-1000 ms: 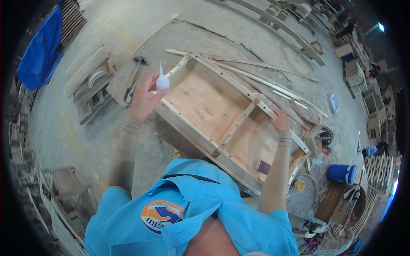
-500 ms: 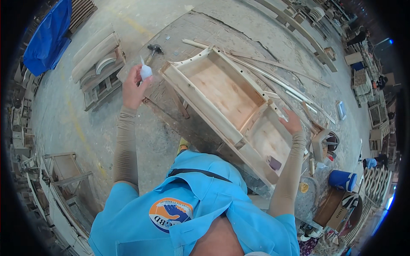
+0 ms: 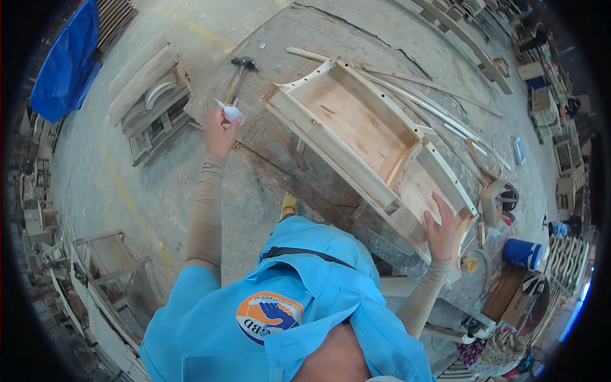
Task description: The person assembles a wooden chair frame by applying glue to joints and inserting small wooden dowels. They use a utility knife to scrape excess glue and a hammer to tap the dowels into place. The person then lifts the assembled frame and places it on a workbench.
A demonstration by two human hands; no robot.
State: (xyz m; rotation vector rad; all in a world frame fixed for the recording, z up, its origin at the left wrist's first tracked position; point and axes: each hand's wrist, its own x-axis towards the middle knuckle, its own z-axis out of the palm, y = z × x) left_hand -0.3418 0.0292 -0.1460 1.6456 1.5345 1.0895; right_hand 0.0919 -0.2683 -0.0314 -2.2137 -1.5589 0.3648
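My left hand (image 3: 221,135) is closed around a small white squeeze bottle (image 3: 233,114) with a pointed tip. It is raised beside the left end of a pale wooden frame (image 3: 331,141), which has two shallow panelled compartments and holes along its far rail. Over the nearer right compartment, my right hand (image 3: 440,230) has its fingers apart and appears to hold nothing. Whether its palm touches the frame is hard to tell. Just beyond the bottle lies a hammer (image 3: 235,81) with a wooden handle.
Long wooden strips (image 3: 426,83) lie behind the frame. A curved wooden piece (image 3: 493,202) and a blue tub (image 3: 522,253) are at the right, near a cardboard box (image 3: 509,294). Stacked wooden parts (image 3: 149,102) stand at left, and a blue tarp (image 3: 63,70) hangs behind them.
The frame and hammer sit farther right in view. My left hand has shifted right and a little lower with the bottle. My right hand has come nearer me, and the dark block there is now hidden.
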